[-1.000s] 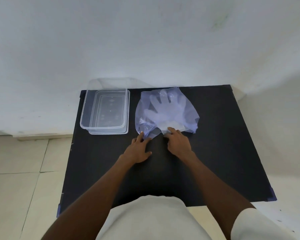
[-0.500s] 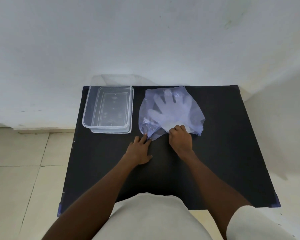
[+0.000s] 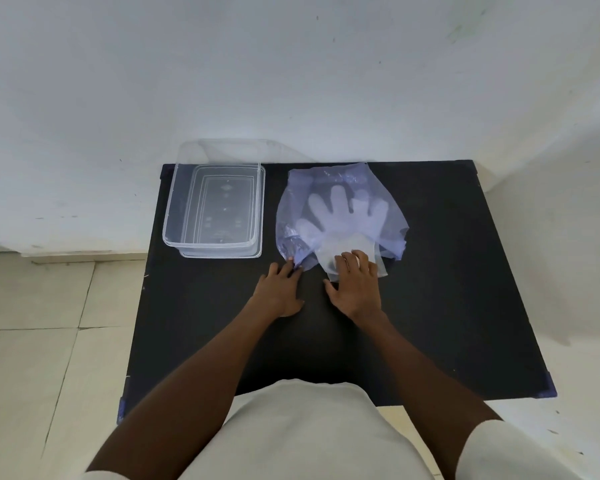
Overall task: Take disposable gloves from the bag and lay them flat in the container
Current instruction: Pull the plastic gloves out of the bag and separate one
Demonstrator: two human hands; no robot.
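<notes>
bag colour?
Translucent pale purple-blue; the bag lets the whitish gloves show through. Seen only in the head view.

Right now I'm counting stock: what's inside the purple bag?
Through the translucent bag a clear glove shows, fingers spread, its cuff sticking out under the right hand. Whether more gloves lie stacked beneath it cannot be seen. The left hand pins the bag's corner.
</notes>
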